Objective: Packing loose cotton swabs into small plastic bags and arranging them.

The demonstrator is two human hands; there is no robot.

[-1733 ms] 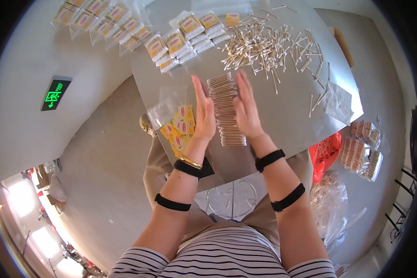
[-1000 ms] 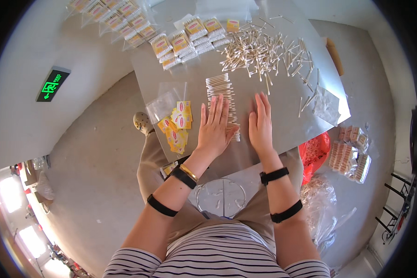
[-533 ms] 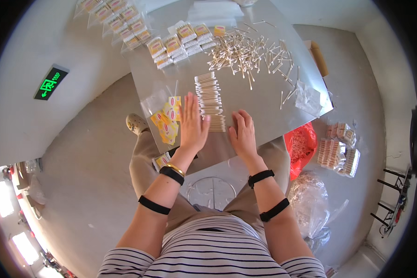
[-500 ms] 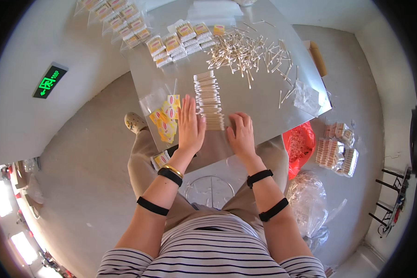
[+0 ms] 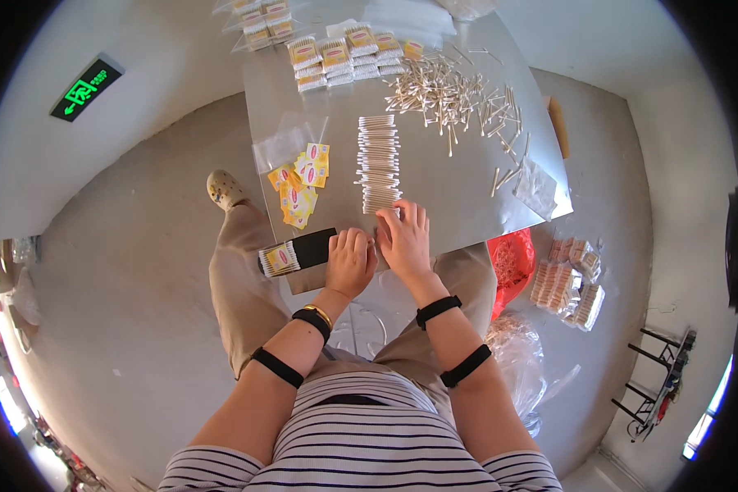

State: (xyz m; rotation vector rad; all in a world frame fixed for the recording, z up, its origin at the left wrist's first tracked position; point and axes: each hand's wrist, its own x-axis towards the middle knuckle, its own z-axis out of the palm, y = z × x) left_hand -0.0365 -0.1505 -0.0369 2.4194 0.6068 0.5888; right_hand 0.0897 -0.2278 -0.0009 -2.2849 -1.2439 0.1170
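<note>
A long row of cotton swabs [image 5: 377,156] lies in the middle of the metal table, the sticks side by side. At the row's near end is my right hand [image 5: 406,239], its fingers bent and a little apart, touching or almost touching the last swabs. My left hand [image 5: 352,261] is closed at the table's front edge, just left of it; what it holds, if anything, is hidden. Beside the left hand lies a black strip [image 5: 313,248] with a packed bundle of cotton swabs [image 5: 280,259] at its left end. Yellow and white cards [image 5: 299,193] are scattered to the left of the row.
Loose cotton swabs [image 5: 443,97] form a heap at the back right. Packed swab bundles [image 5: 334,56] stand stacked at the back left. Clear plastic bags [image 5: 283,146] lie near the cards. A red bag [image 5: 512,266] and wrapped packs [image 5: 570,279] are on the floor at right.
My left hand has left the row's left side, moved nearer to me and curled up. My right hand has shifted to the row's near end. The view has shifted, showing the black strip more fully.
</note>
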